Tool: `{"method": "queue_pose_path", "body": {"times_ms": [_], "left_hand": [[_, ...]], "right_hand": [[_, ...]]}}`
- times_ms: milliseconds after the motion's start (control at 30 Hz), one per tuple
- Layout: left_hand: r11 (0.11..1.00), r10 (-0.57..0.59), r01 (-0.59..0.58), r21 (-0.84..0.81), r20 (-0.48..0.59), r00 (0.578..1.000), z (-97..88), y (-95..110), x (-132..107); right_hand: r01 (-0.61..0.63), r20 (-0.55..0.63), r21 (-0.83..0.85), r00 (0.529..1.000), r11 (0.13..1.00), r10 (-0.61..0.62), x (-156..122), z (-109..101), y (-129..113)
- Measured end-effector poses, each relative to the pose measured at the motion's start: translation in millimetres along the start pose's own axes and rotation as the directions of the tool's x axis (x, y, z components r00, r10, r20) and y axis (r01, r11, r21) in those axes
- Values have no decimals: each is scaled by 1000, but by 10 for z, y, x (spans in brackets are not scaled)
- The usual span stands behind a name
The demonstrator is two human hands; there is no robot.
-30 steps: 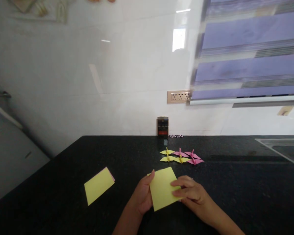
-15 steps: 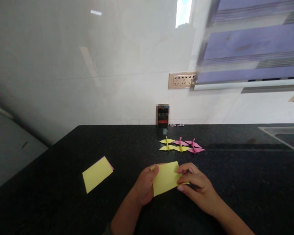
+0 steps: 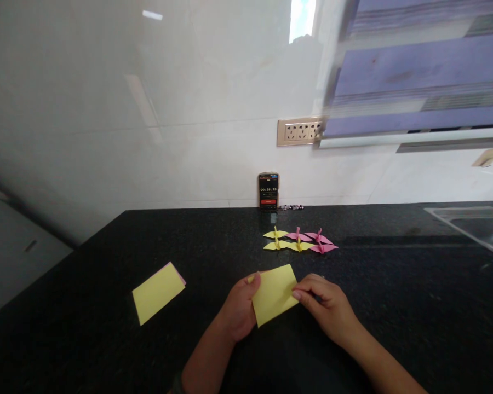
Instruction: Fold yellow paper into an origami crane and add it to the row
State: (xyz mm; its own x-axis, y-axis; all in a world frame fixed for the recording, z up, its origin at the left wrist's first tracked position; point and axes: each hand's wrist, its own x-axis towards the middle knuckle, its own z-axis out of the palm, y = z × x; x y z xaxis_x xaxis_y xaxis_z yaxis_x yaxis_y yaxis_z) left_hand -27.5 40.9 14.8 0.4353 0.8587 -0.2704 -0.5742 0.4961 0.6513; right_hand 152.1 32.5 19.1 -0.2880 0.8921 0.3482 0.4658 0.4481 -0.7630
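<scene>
A yellow sheet of paper point(image 3: 274, 295) is held above the dark counter between my two hands. My left hand point(image 3: 241, 309) grips its left side, thumb on top and the other fingers hidden underneath. At the right edge, my right hand point(image 3: 326, 309) pinches the paper between thumb and fingers. Beyond them stand several small folded paper cranes, among them a yellow crane point(image 3: 299, 245) and a pink crane point(image 3: 322, 248), in two rows. To the left lies a stack of paper point(image 3: 158, 294), yellow on top with a pink edge showing.
Against the white wall leans a phone point(image 3: 268, 191) with a timer on its screen, a beaded strap point(image 3: 291, 207) beside it. A sink point(image 3: 468, 232) is set into the black counter point(image 3: 102, 262) at the right. A socket panel point(image 3: 299, 131) and a purple striped blind point(image 3: 394, 76) are above.
The fingers of my right hand have closed from a spread hold into a pinch on the paper's right edge. The whole view has shifted slightly, while my left hand keeps its hold.
</scene>
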Motion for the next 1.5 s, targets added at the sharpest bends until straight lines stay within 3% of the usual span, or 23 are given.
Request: {"method": "queue_pose_path", "body": {"times_ms": [133, 267, 433, 500, 700, 867, 1033, 1133, 1267, 1500], "left_hand": [[998, -18, 15, 64, 34, 999, 19, -35, -1], [993, -27, 20, 115, 59, 998, 16, -34, -18], [975, 47, -90, 201, 207, 977, 0, -13, -65], [954, 53, -115, 278, 219, 974, -3, -24, -76], [913, 100, -165, 373, 188, 977, -17, -73, -51], [908, 150, -170, 382, 80, 985, -25, -67, -33], [916, 132, -143, 374, 54, 990, -12, -55, -45], [920, 130, -140, 367, 52, 990, -19, -53, -42], [916, 138, -145, 375, 44, 989, -31, -60, -24], [897, 145, -136, 421, 9, 989, -8, -64, -9]], "right_hand": [[-111, -81, -13, 991, 994, 109, 2, 28, 50], [-133, -90, -35, 988, 991, 129, -2, 33, 83], [-173, -167, -59, 973, 983, 161, -9, 33, 128], [-184, -183, -56, 968, 981, 171, -8, 40, 142], [-190, -187, -39, 966, 981, 179, -2, 47, 140], [-196, -164, -5, 967, 981, 193, -12, 44, 109], [-223, -203, 223, 942, 949, 269, -23, 83, 170], [-290, -137, 340, 926, 895, 352, -4, 84, 186], [-381, 59, 388, 919, 839, 390, 26, 51, 108], [-358, 27, 396, 925, 845, 379, 25, 37, 73]]}}
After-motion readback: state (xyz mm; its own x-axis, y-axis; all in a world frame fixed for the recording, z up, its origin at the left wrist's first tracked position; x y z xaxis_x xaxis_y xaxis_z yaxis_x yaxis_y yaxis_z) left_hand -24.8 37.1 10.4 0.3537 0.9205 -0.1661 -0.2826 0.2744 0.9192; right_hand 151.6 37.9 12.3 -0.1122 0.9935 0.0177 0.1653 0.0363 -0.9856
